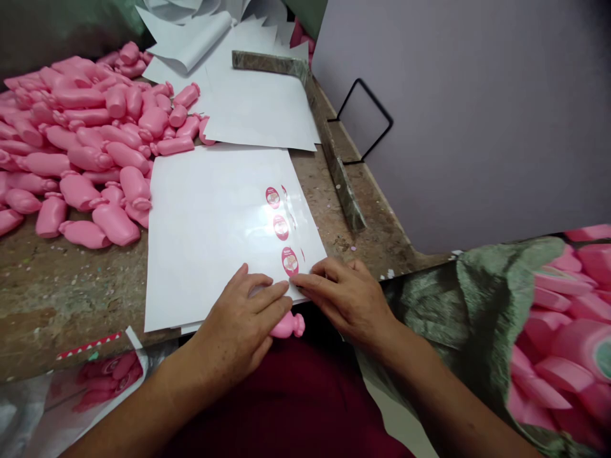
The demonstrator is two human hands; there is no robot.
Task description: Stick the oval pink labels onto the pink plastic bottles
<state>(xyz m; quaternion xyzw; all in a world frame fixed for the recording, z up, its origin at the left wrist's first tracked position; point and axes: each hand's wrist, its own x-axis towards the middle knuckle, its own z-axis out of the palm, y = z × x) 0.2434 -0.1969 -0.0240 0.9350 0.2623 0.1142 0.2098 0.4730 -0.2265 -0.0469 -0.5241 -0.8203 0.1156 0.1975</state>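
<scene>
A small pink plastic bottle (286,326) lies under my left hand (243,315), whose fingers wrap over it at the front edge of the sheets. Its knobbed end points right, and the rest of it is hidden by the hand. My right hand (346,296) is closed in a pinch, its fingertips at the lower edge of an oval pink sticker (289,261). That sticker is the nearest of three whole ovals on a white sticker sheet (210,229). Slivers of more print show just right of them. The sheet lies on a stack of paper.
A heap of pink bottles (95,140) covers the table's left side. More white sheets (262,108) lie behind, beside a taped angled bar (334,152). A grey panel (453,127) with a black wire loop stands right. A green sack (458,331) of pink bottles sits lower right.
</scene>
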